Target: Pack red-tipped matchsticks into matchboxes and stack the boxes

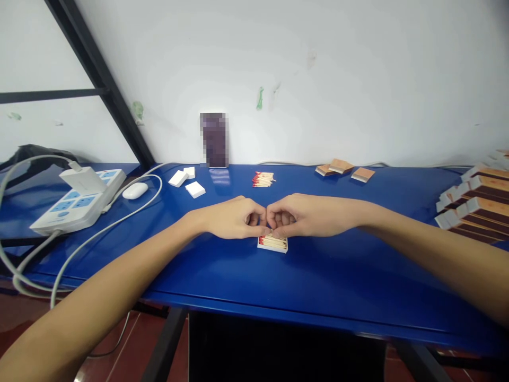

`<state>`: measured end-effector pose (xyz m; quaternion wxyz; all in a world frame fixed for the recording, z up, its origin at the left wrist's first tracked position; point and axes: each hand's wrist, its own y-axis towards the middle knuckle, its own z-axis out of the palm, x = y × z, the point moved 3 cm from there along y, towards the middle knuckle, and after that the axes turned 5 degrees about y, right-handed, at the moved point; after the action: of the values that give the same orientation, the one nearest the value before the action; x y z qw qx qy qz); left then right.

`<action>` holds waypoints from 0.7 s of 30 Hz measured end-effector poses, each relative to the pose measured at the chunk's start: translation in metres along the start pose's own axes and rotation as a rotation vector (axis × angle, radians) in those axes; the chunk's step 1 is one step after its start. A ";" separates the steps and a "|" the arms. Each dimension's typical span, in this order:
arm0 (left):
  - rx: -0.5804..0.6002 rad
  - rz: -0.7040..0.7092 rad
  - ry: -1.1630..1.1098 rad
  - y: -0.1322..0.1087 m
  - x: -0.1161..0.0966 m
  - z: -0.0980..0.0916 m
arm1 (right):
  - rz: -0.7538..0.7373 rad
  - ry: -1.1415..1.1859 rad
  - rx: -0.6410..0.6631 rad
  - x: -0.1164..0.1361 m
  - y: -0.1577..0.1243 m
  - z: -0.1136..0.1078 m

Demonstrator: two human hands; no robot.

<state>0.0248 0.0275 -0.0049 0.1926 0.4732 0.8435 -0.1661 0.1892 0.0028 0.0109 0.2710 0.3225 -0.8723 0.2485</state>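
Matches (273,242) in a white tray (272,249), midway across a blue worktop (318,286).
Left hand (234,217) and right hand (304,215) meeting over the far edge, each grip curled nearly closed, impossible to tell if holding a match. Probably light, crushable card and brittle sticks; best held gently by the side walls, kept level.

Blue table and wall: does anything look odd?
The wall has green marks blemishing its pale surface. The upright dark object by it appears pixelated, hiding detail. The matches beyond the filled tray lie loose, ends uneven.
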 end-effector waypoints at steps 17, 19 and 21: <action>-0.067 -0.006 0.029 -0.001 0.003 -0.002 | -0.095 -0.237 -0.414 -0.030 0.026 0.002; -0.147 -0.010 0.087 0.000 0.009 -0.006 | -0.097 -0.251 -0.399 -0.030 0.028 0.004; -0.251 -0.017 0.201 0.000 0.016 -0.011 | -0.087 -0.241 -0.404 -0.029 0.028 0.005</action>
<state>0.0154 0.0451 -0.0029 0.1633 0.4523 0.8767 -0.0130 0.1867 0.0309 -0.0178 0.2343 0.3262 -0.9157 0.0166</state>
